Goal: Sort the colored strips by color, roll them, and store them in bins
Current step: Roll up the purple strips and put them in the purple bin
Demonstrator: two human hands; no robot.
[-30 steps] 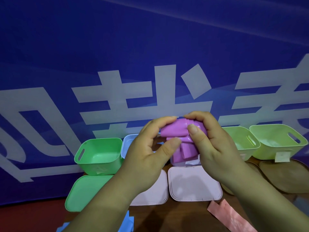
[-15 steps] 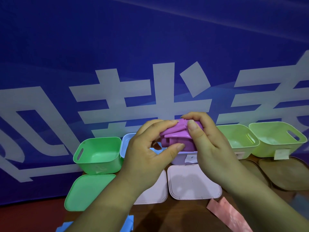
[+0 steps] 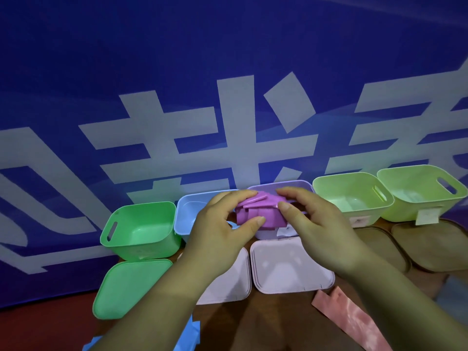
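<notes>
Bins stood in a row around the fingers (image 3: 291, 193): a green bin (image 3: 139, 230) far to their left, its bare floor showing; a blue bin (image 3: 188, 211) just left of them; a lavender bin (image 3: 298, 185) directly behind and below them; and two yellow-green bins (image 3: 354, 196) to their right, the outer one carrying a paper label. The left hand (image 3: 220, 234) and right hand (image 3: 319, 226) both curled round a bundle of purple strips (image 3: 255, 211), thumbs pinching its near side and fingertips lying over its top, and held it above the lavender bin's front edge. The hands hid whatever lay inside that bin.

Nearer than the fingers, lids lay flat on the brown counter (image 3: 278, 323): a green lid (image 3: 126, 290) to the left, two pale pink lids (image 3: 291, 267) below the hands, and brown lids (image 3: 435, 247) to the right. A pink strip (image 3: 349, 315) lay beside the right forearm, and blue strips (image 3: 191, 333) showed under the left forearm. Beyond the fingers a blue banner (image 3: 228, 59) with large white characters filled the background.
</notes>
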